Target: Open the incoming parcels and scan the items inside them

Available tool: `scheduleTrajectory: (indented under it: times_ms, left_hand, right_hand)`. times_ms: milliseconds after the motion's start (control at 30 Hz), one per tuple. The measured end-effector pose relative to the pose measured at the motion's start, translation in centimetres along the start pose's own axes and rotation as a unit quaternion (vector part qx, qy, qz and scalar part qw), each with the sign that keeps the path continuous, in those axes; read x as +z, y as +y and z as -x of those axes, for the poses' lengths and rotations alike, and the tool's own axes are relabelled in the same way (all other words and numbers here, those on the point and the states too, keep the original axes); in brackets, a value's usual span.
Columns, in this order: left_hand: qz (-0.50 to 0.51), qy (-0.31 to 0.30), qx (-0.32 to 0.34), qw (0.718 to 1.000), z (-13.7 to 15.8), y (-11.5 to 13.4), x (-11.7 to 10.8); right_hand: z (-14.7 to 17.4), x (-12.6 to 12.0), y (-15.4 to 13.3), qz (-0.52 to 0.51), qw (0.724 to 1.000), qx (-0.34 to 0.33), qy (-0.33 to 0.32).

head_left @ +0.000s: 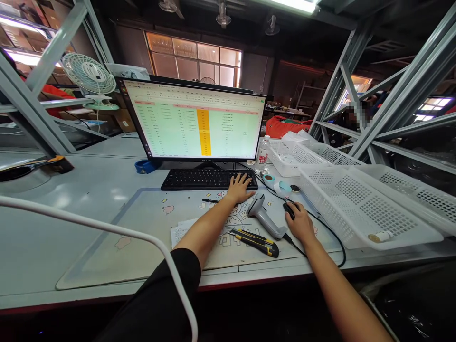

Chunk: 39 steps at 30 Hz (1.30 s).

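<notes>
My left hand (240, 188) rests with spread fingers on the right end of a black keyboard (199, 179). My right hand (300, 222) is wrapped over a black computer mouse (289, 210) on the desk mat (142, 237). Between my arms lie a grey barcode scanner (266, 218) and a yellow and black utility knife (255, 242). A printed paper (180, 231) is partly under my left forearm, and a dark pen (210, 200) lies beyond it. Behind the keyboard, the monitor (192, 126) displays a spreadsheet with an orange column.
White perforated baskets (342, 204) stand at the right; one holds a small roll (379, 236). Near the monitor are a plastic bottle (263, 151) and tape rolls (282, 188). A blue tape roll (146, 166) sits left. A white tube (107, 224) crosses the foreground. A fan (88, 73) stands behind.
</notes>
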<state>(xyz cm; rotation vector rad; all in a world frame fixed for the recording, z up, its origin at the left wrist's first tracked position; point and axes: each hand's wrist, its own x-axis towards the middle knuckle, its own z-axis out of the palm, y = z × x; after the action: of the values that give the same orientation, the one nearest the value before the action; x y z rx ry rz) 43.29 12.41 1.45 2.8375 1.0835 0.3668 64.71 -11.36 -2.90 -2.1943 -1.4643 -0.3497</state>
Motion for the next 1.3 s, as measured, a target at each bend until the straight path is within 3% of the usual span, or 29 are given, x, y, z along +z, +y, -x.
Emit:
scheduleTrajectory:
  times_ms: [167,333,500,667,767,1033,1200,1300]
  left_hand:
    - [0.009,-0.019,-0.001,1.000,-0.5,0.2,-0.8]
    - [0.017,-0.004,0.016,1.000,1.0,0.2,-4.2]
    - [0.021,-0.024,0.036,0.999,9.2,-4.0,-7.9]
    - [0.022,-0.122,-0.071,0.990,19.9,-8.5,-9.6]
    - [0.044,-0.147,-0.106,0.983,23.2,-9.1,-10.0]
    - [0.188,-0.158,-0.131,0.961,24.1,-8.5,-10.3]
    - [0.237,-0.117,-0.104,0.959,25.1,-9.2,-10.6]
    - [0.282,-0.064,-0.069,0.955,26.0,-10.0,-11.1]
  right_hand:
    - [0.1,0.2,0.1,0.003,1.000,0.009,-0.003]
    - [0.2,0.3,0.2,0.010,1.000,0.000,-0.003]
    - [0.3,0.9,0.8,0.007,1.000,-0.026,0.005]
    - [0.1,2.0,2.3,-0.016,0.998,-0.067,0.009]
    - [0.0,2.4,2.9,-0.021,0.997,-0.070,0.004]
    - [0.4,2.5,2.6,-0.028,0.997,-0.069,0.026]
    - [0.0,2.5,2.6,-0.067,0.996,-0.056,0.024]
    - [-0.5,0.2,0.9,-0.120,0.991,-0.052,0.027]
